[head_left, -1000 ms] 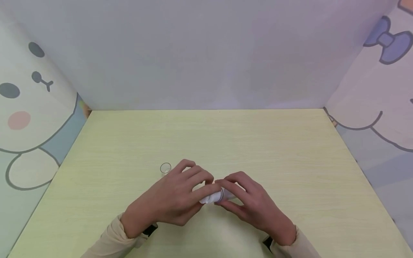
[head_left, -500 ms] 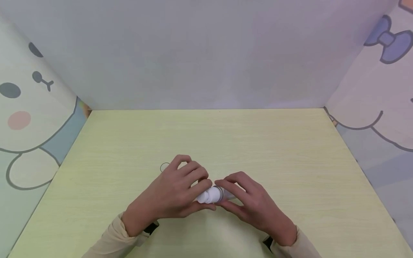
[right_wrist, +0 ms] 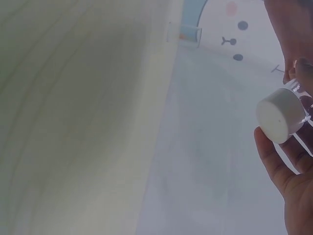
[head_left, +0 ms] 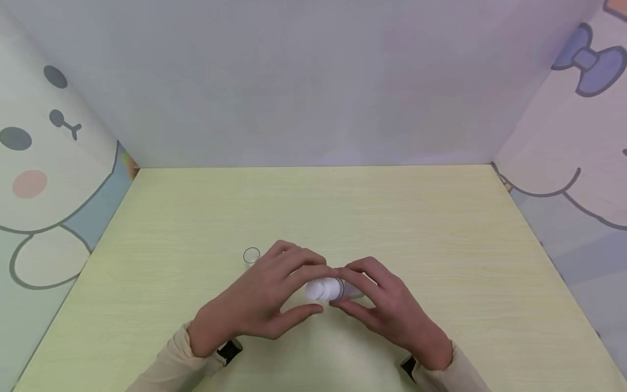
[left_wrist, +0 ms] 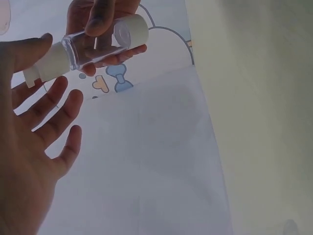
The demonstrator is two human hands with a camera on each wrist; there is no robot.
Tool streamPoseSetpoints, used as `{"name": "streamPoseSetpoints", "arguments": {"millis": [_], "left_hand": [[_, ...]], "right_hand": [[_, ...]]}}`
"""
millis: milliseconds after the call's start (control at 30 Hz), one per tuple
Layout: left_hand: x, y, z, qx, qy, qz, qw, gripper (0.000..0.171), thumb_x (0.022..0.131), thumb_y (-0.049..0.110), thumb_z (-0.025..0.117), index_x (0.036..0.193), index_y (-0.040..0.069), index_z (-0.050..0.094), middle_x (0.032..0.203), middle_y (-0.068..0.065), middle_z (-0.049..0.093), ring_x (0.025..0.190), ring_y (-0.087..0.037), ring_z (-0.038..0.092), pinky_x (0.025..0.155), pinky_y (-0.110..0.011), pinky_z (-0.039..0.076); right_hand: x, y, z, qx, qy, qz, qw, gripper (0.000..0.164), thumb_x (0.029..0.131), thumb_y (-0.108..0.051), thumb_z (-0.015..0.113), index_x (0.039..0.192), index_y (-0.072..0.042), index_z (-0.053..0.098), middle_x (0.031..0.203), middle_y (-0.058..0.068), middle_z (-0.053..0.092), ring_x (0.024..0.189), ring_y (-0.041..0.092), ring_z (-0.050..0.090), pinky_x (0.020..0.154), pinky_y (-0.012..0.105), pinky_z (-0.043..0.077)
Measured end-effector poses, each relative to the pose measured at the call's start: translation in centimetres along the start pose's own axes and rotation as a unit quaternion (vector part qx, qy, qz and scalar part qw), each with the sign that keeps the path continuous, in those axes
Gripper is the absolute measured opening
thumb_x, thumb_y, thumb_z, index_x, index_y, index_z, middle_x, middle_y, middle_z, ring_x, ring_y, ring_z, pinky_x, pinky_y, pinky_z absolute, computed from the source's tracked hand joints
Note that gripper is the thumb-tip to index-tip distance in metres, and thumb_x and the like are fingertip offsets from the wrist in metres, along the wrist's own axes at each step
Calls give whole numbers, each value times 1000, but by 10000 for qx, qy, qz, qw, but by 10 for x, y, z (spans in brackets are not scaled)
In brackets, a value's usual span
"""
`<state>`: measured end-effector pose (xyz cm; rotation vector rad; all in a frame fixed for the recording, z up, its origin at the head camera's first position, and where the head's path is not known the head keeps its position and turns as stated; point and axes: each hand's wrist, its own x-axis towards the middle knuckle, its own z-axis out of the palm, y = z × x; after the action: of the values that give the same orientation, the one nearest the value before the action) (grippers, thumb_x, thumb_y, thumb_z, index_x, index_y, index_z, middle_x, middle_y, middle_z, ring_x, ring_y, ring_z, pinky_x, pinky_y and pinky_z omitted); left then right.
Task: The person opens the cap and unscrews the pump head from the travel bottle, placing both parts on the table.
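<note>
In the head view my right hand [head_left: 384, 299] grips a small clear bottle [head_left: 351, 291], tilted toward the left, between thumb and fingers. The left wrist view shows the bottle's transparent body and its wide white end [left_wrist: 138, 30]. A white stepped top [head_left: 324, 289] sits at the bottle's other end. Around that top my left hand [head_left: 266, 294] arches loosely, fingers beyond it and thumb on the near side, with a gap between thumb and top. The left fingers [left_wrist: 58, 117] are spread apart in the left wrist view. Seen from the right wrist, the white end [right_wrist: 276, 120] faces the camera.
A small clear cylinder with a round rim [head_left: 252, 255] stands on the pale wood table [head_left: 416, 218], just beyond the left hand. A plain wall [head_left: 313, 81] rises behind the table, with cartoon-printed panels [head_left: 54, 163] at the sides.
The left fingers covered the white top, then drew back and opened around it, leaving it more exposed. The bottle has shifted slightly right and away; the right hand keeps its grip.
</note>
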<state>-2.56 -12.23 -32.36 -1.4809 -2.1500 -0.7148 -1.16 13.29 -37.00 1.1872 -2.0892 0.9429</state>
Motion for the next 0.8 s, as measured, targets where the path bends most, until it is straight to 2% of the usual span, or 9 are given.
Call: {"name": "streamPoseSetpoints", "arguments": {"millis": [100,267,433,633,800], "left_hand": [[-1,-1,1,-319,-58,-62,9995,46,93,21,75,137,12,61,121,-1,64,109,-14,63,96,-36,48],[-2,-4,1,-229,-91,-136,9996,35,92,21,76,126,15,67,113,3,67,102,-11,65,96,-38,49],[-1,-6,3,191,7,-75,9998,33,90,37,82,112,16,69,104,8,69,94,-9,66,96,-41,48],[-1,-7,5,812,221,63,9964,46,81,57,84,95,17,67,90,8,67,84,-10,64,92,-41,49],[0,-6,5,834,242,-73,9962,61,77,72,77,97,15,64,90,8,66,83,-10,62,94,-42,47]], "right_hand": [[0,1,1,105,65,-36,9999,39,101,-33,70,124,-1,70,109,7,65,94,16,66,82,21,59],[1,1,1,164,61,-48,9998,39,99,-32,72,125,-2,70,109,6,65,95,15,66,83,20,59],[0,0,1,88,0,-23,10000,38,100,-33,71,124,-3,70,108,5,65,93,14,65,81,21,59],[0,-2,1,114,-65,12,9999,38,100,-33,71,122,-3,71,107,4,65,91,13,65,80,20,58],[1,-2,2,151,20,3,9999,39,99,-33,72,122,-2,71,106,5,65,90,14,65,79,20,58]]}}
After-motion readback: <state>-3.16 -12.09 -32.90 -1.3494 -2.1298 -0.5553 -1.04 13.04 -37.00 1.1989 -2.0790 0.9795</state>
